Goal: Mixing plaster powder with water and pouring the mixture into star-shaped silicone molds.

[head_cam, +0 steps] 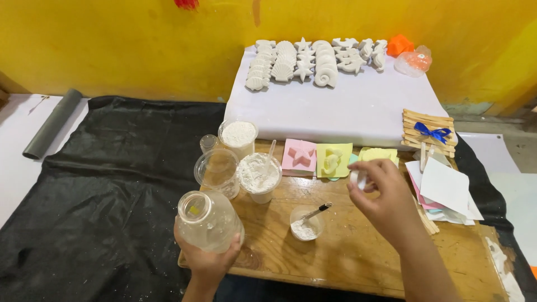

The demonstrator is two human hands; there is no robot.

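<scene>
Head view: left hand (210, 258) grips open clear bottle (208, 221) at table (358, 257) edge, right hand (386, 201) pinches its small cap (358, 179); small cup (306, 223) holds powder, moulds (316, 158) look filled.

The person's left hand (210, 254) comes up from the bottom edge, palm turned inward, fingers wrapped from below around what it holds, with one fingertip showing on the right side. The right hand (386, 201) reaches forward on a bare forearm, wrist slightly bent, thumb and fingertips pinched together around something small and pale.
</scene>
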